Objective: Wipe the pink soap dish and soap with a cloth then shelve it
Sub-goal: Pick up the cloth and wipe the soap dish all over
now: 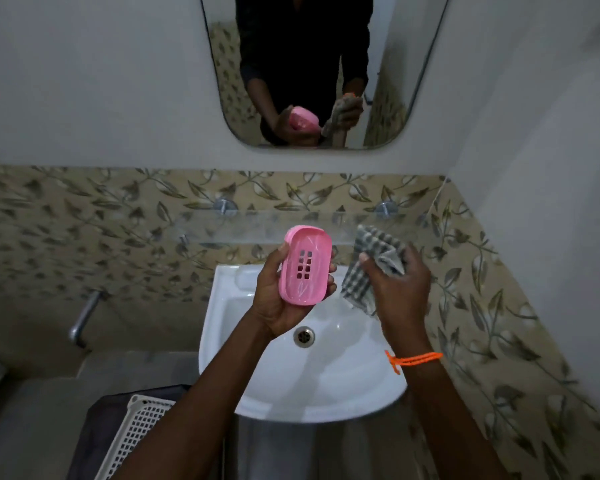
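My left hand (274, 299) holds the pink soap dish (305, 265) above the white sink, its inside tilted toward me. The dish has a block of small drain slots and no soap lies in it. To its right, my right hand (395, 289) grips a bunched grey checked cloth (371, 258), a short gap away from the dish. The soap is not visible directly; in the mirror a small orange-pink bit shows at the top of the cloth hand, too small to tell. A clear glass shelf (257, 226) runs along the wall just behind both hands.
The white sink (229, 358) with its metal drain (303, 336) is below the hands. A metal tap (84, 320) sticks out of the wall at the left. A white lattice basket (136, 434) stands at the lower left. A mirror (309, 71) hangs above.
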